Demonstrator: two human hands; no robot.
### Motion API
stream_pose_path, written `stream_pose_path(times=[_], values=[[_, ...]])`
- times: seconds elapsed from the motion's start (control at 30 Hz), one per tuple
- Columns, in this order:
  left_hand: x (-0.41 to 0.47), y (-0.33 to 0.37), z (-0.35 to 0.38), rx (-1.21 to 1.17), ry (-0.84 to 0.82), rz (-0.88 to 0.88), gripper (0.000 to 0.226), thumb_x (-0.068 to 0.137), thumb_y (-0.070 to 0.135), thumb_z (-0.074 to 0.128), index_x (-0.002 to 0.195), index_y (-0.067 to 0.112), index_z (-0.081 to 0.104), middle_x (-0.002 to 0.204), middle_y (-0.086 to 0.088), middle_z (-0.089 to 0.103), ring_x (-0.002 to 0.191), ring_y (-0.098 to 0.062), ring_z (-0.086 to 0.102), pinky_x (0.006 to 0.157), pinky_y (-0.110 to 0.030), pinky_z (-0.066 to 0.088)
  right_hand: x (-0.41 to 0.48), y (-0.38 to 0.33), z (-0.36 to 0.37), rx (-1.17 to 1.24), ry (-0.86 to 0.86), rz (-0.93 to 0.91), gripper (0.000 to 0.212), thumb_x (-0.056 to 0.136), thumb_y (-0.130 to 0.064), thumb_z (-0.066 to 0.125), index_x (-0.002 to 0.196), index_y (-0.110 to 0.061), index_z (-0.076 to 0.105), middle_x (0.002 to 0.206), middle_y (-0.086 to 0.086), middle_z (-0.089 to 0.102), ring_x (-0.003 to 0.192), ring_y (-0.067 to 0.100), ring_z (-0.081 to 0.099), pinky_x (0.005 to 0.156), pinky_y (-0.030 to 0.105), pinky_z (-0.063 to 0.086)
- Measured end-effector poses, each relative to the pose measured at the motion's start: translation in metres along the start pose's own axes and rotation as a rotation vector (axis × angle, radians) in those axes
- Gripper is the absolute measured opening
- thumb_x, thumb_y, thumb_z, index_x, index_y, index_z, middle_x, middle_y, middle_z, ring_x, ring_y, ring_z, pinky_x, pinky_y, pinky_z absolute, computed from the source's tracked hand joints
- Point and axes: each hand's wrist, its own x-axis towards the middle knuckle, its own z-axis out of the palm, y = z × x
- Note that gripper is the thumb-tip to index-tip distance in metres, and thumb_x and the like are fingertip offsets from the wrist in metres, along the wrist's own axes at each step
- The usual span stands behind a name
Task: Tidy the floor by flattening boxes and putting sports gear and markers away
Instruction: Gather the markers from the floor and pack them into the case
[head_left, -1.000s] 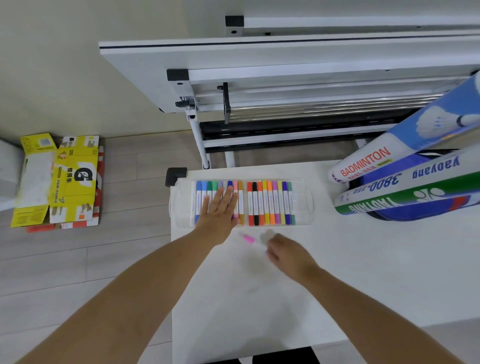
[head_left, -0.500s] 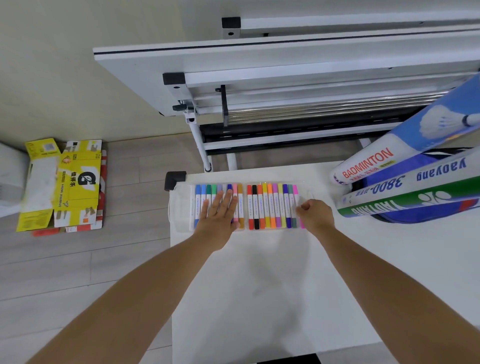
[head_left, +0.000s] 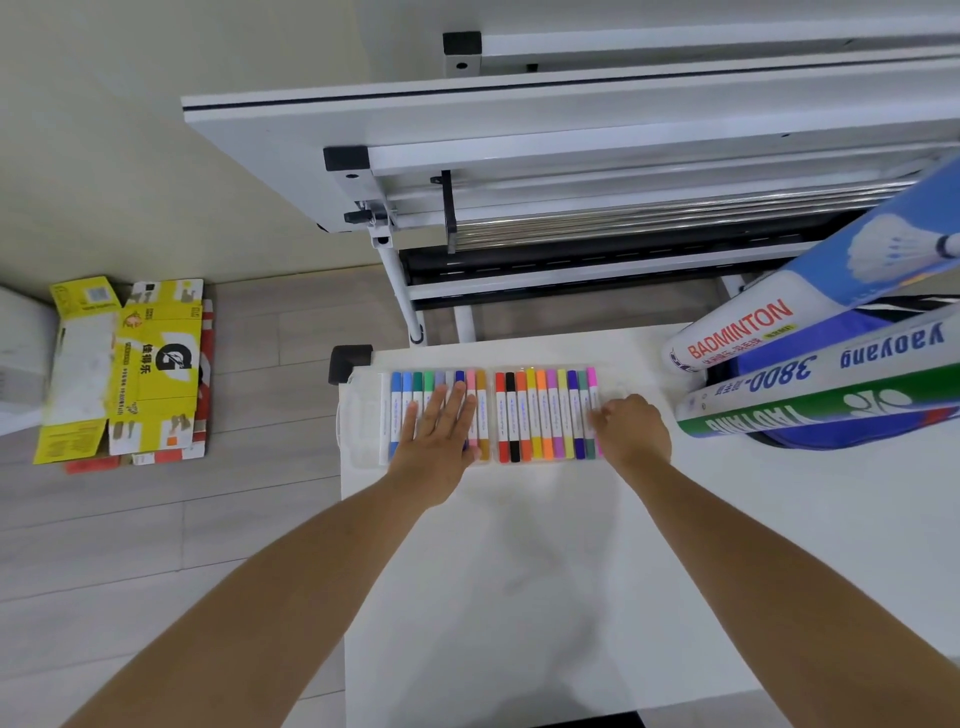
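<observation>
Leaning over a white table (head_left: 519, 597), the person has both hands on a clear plastic case (head_left: 363, 415) that lies open at the table's far edge, filled with two rows of coloured markers (head_left: 540, 415) lying side by side, caps pointing away. The print on the marker barrels is too small to read. The left hand (head_left: 436, 431) lies flat, fingers straight and spread, on the left row. The right hand (head_left: 631, 431) has its fingers curled onto the pink marker (head_left: 591, 376) at the right end of the right row. Just right of the case, three shuttlecock tubes (head_left: 831, 364) lean out of a blue bag (head_left: 810, 441): the top one reads "BADMINTON" in red, the middle one shows "yaoyang" and "3800-" upside down, and the green one's white lettering cannot be read with certainty. On the wooden floor (head_left: 156, 545) to the left, by the wall, lies a stack of flattened boxes (head_left: 150, 374), the top one yellow with a black "G" logo and Chinese characters. A folded white frame (head_left: 571, 130) stands behind the table.
</observation>
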Motion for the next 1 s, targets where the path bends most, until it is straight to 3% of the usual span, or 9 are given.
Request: stream_pose_path(times=[0.2, 0.4, 0.6, 0.77, 0.83, 1.0], values=[[0.000, 0.000, 0.000, 0.003, 0.002, 0.003, 0.076, 0.104, 0.051, 0.021, 0.149, 0.021, -0.032, 0.153, 0.000, -0.044, 0.140, -0.023, -0.040, 0.120, -0.054, -0.007, 0.005, 0.001, 0.001, 0.117, -0.018, 0.067, 0.024, 0.097, -0.035, 0.051, 0.087, -0.017, 0.064, 0.085, 0.002, 0.064, 0.077, 0.018, 0.064, 0.068, 0.031, 0.056], [0.001, -0.001, 0.002, 0.002, 0.011, 0.005, 0.076, 0.104, 0.052, 0.021, 0.149, 0.021, -0.033, 0.153, 0.001, -0.044, 0.141, -0.024, -0.040, 0.120, -0.054, -0.006, 0.020, -0.003, -0.003, 0.135, -0.129, 0.145, 0.027, 0.098, -0.035, 0.051, 0.092, -0.012, 0.063, 0.087, 0.005, 0.065, 0.077, 0.020, 0.061, 0.068, 0.028, 0.050], [0.001, -0.003, 0.005, 0.009, 0.028, 0.016, 0.075, 0.105, 0.051, 0.019, 0.148, 0.021, -0.033, 0.153, 0.000, -0.045, 0.141, -0.024, -0.040, 0.120, -0.054, -0.006, 0.023, -0.003, -0.003, 0.130, -0.120, 0.242, 0.031, 0.093, -0.041, 0.059, 0.090, -0.010, 0.059, 0.089, 0.009, 0.065, 0.078, 0.023, 0.061, 0.069, 0.032, 0.050], [-0.007, -0.001, 0.003, 0.017, 0.032, 0.004, 0.073, 0.105, 0.052, 0.018, 0.150, 0.021, -0.030, 0.155, 0.000, -0.040, 0.142, -0.023, -0.037, 0.121, -0.053, -0.004, -0.002, -0.001, 0.000, -0.045, 0.086, 0.089, 0.039, 0.088, -0.041, 0.065, 0.116, -0.016, 0.053, 0.117, 0.011, 0.049, 0.105, 0.028, 0.052, 0.087, 0.040, 0.049], [-0.016, 0.000, 0.006, 0.008, 0.032, -0.003, 0.072, 0.105, 0.051, 0.018, 0.151, 0.022, -0.028, 0.156, 0.000, -0.039, 0.143, -0.023, -0.036, 0.122, -0.052, -0.004, -0.015, 0.003, 0.006, 0.019, 0.066, 0.068, 0.050, 0.088, -0.040, 0.065, 0.129, -0.020, 0.046, 0.131, 0.012, 0.045, 0.116, 0.030, 0.049, 0.093, 0.042, 0.047], [-0.054, -0.019, 0.021, -0.018, 0.077, -0.048, 0.067, 0.106, 0.047, 0.022, 0.155, 0.028, -0.018, 0.160, -0.004, -0.032, 0.145, -0.028, -0.031, 0.122, -0.052, 0.000, -0.044, 0.001, 0.015, 0.118, -0.040, 0.110, 0.062, 0.088, -0.038, 0.065, 0.139, -0.025, 0.032, 0.129, 0.008, 0.053, 0.115, 0.028, 0.054, 0.093, 0.045, 0.045]])
